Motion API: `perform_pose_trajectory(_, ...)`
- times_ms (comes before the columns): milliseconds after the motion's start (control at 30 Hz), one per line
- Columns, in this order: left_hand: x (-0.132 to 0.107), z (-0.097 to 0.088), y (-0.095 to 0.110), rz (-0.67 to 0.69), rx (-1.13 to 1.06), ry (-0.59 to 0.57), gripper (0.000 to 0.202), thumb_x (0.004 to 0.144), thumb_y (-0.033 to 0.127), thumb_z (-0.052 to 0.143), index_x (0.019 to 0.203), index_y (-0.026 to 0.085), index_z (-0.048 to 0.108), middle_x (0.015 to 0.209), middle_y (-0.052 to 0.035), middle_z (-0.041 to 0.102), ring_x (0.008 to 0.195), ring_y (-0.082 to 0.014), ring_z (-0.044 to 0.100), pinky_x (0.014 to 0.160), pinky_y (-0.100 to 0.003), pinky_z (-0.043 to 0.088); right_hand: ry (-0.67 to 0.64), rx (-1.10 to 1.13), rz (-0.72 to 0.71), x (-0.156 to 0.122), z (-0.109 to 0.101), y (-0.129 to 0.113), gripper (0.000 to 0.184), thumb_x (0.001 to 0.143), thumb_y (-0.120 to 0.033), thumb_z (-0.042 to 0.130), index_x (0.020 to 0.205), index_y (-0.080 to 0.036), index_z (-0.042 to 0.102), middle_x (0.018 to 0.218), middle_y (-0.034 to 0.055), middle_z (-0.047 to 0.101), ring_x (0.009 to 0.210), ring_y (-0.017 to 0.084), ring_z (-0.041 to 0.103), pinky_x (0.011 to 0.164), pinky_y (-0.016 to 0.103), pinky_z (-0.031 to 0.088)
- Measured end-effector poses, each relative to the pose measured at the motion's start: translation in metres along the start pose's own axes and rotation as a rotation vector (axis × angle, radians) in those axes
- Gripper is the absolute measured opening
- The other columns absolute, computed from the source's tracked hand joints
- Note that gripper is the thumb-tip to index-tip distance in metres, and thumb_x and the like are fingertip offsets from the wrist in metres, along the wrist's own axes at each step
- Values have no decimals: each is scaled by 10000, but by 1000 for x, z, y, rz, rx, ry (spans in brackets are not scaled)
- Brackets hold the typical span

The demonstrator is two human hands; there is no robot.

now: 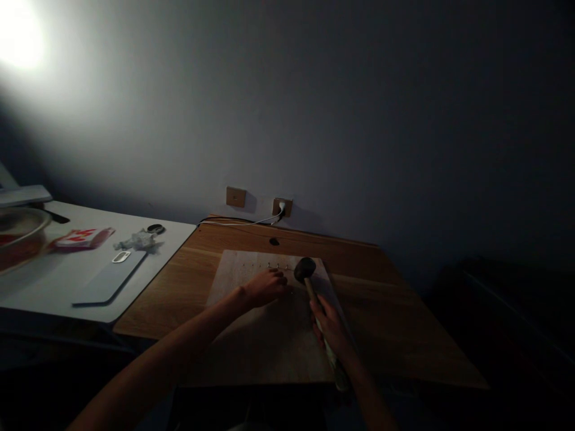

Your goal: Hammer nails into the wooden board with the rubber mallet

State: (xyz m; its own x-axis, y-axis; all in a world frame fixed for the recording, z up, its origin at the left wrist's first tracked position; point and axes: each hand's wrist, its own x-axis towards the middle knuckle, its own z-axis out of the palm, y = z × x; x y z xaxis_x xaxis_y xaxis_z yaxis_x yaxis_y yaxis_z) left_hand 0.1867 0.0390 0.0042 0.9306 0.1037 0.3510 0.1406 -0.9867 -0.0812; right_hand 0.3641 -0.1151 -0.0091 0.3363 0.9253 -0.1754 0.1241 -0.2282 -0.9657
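My right hand (331, 326) is wrapped round the wooden handle of a mallet (305, 269). Its dark, rounded head is over the upper right part of a pale wooden board (224, 275). My left hand (268, 288) reaches over the middle of the board with its fingers curled in; whatever they may hold is hidden. Just beyond those fingers, several small nail-like pieces (277, 265) are in a row near the board's far edge. Small dark marks continue the row to the left. Dim light blurs the detail here.
Beneath the board is a brown wooden table (381, 311). To its left, a white table (49, 293) holds a grey phone-like slab (110, 278), crumpled plastic (140, 240), a red-and-white packet (85, 238) and a clear bowl (22, 239). A cable runs to the wall socket (282, 207).
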Motion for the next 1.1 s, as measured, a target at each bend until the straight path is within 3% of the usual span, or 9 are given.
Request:
perform_pose_trajectory(133,-4,-6,-13,-187,-123,-11,222,890,99,565,984,231,715,882,-63,730,848,-206,672,838,-316,475,19,17,18,-2,1,-3,543,735,-704,603,974,-222,532,592,-101,464,348,61,383,297,183,309)
perform_pose_trajectory(267,-19,-9,-40,-609,-373,138,215,803,100,599,911,245,716,914,-16,750,845,-175,680,800,-254,467,24,30,37,-2,1,-3,541,720,-702,620,949,-222,522,605,-98,470,352,57,371,297,190,322)
perform_pose_trajectory(367,-32,-4,-58,-775,-418,205,208,763,83,580,861,226,695,887,-13,754,805,-166,682,735,-232,464,9,31,20,-2,0,0,508,739,-690,618,918,-226,518,617,-94,471,355,53,368,300,185,312)
perform_pose_trajectory(567,-43,10,-68,-842,-472,235,156,782,131,581,845,225,689,835,-4,756,763,-152,693,690,-207,472,-6,23,-4,-3,0,0,470,766,-679,609,861,-231,505,628,-89,463,365,51,374,305,178,303)
perform_pose_trajectory(867,-45,14,-63,-849,-485,265,91,824,228,608,874,237,683,868,-8,763,782,-159,702,690,-209,488,23,28,51,-4,0,-3,451,781,-626,624,994,-235,551,611,-87,482,365,64,386,322,181,302)
perform_pose_trajectory(1100,-47,14,-62,-866,-430,283,166,806,166,587,922,230,686,923,-32,758,790,-167,687,723,-232,495,2,-4,-18,-5,1,-2,478,765,-693,596,851,-232,505,571,-95,442,354,60,358,305,186,316)
